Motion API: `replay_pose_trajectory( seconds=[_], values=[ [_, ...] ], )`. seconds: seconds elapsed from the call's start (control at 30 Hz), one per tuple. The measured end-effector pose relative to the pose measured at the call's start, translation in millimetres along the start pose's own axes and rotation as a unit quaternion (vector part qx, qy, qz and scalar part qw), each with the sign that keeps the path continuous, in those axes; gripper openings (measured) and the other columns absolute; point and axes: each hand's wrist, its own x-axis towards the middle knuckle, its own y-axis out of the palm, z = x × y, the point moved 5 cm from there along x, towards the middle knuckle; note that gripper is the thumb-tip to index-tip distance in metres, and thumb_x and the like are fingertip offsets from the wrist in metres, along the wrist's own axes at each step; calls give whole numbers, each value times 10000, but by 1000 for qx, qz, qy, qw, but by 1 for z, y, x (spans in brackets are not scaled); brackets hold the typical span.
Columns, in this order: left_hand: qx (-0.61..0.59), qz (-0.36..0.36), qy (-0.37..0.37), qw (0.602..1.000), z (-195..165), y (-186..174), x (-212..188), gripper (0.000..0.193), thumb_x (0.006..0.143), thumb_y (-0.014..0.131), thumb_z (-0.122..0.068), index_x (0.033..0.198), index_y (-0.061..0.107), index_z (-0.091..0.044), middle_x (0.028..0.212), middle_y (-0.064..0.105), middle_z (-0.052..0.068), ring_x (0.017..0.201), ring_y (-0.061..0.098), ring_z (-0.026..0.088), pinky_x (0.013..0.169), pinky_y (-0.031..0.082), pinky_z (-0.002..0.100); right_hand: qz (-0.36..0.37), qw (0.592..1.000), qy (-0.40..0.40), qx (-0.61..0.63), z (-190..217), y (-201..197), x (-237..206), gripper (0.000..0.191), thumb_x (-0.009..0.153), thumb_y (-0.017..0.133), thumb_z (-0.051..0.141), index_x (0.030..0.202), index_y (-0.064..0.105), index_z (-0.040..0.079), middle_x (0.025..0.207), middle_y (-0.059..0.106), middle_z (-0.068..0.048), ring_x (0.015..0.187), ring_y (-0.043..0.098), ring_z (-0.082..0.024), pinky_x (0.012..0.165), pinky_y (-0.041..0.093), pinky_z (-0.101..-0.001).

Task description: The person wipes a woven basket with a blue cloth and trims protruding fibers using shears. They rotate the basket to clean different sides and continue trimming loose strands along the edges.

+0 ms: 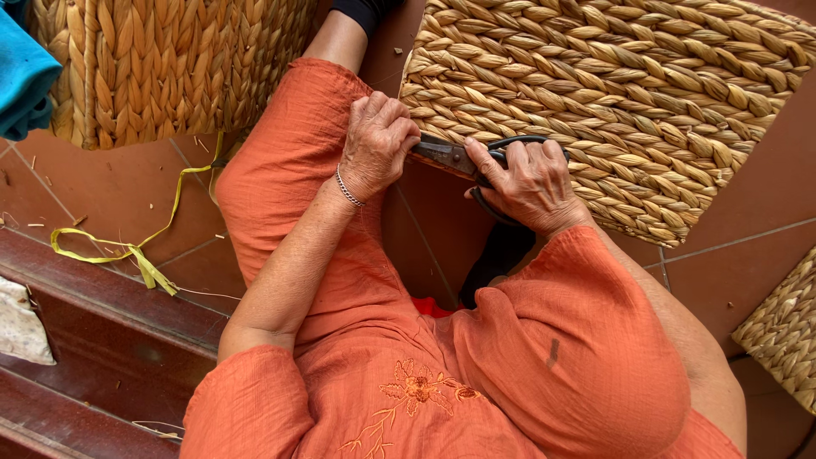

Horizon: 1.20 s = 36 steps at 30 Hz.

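Note:
A large woven straw basket (629, 93) lies in front of me on the tiled floor. My right hand (529, 183) grips the black handles of a pair of scissors (450, 155), whose blades point left along the basket's near edge. My left hand (376, 143) is closed at the basket's lower left corner, just beside the blade tips, resting over my orange-clad knee. What the left fingers pinch is hidden.
A second woven basket (170, 59) stands at the upper left with a teal cloth (21, 76) beside it. A yellow strap (136, 246) lies on the floor. A dark wooden step (93, 340) runs lower left. Another woven piece (786, 331) sits at right.

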Motion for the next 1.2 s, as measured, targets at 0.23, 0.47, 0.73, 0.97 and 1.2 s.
replay_pose_trajectory(
  seconds=[0.23,0.47,0.73,0.97,1.2],
  values=[
    [7,-31,-18,999,25,16,-11,122,962,773,-158,915,667,-121,981,589,25,982,540,201,894,419,401,-4,999,-25,19,-1,-2,-5,774,888,755,590,1516,579,174,763,506,-41,657,551,-213,735,453,-405],
    [175,-106,-78,976,72,1,-2,207,898,608,24,1059,706,-61,1033,658,105,1002,595,233,787,512,360,-44,995,89,-28,-40,-3,-45,721,962,730,630,1518,617,184,713,501,18,579,472,-147,612,352,-372],
    [155,-84,76,981,18,41,59,98,933,718,-44,1016,692,-90,1027,651,49,1018,601,206,894,516,383,-88,976,192,-47,-75,-10,-94,779,1021,704,677,1512,621,78,703,523,11,570,464,-141,600,322,-346],
    [204,-93,84,971,19,69,85,117,940,680,36,967,627,-65,1067,634,93,1055,605,212,886,504,346,-86,957,276,-30,-84,-33,-140,697,1038,813,540,1493,617,50,698,501,27,625,487,-152,654,339,-353],
    [124,-82,-19,989,48,44,77,77,1033,649,-62,991,587,-78,935,544,94,920,553,239,783,497,399,-220,855,464,75,-100,-42,-242,607,1076,828,368,1508,584,19,724,536,51,747,557,-85,703,484,-300]
  ],
)
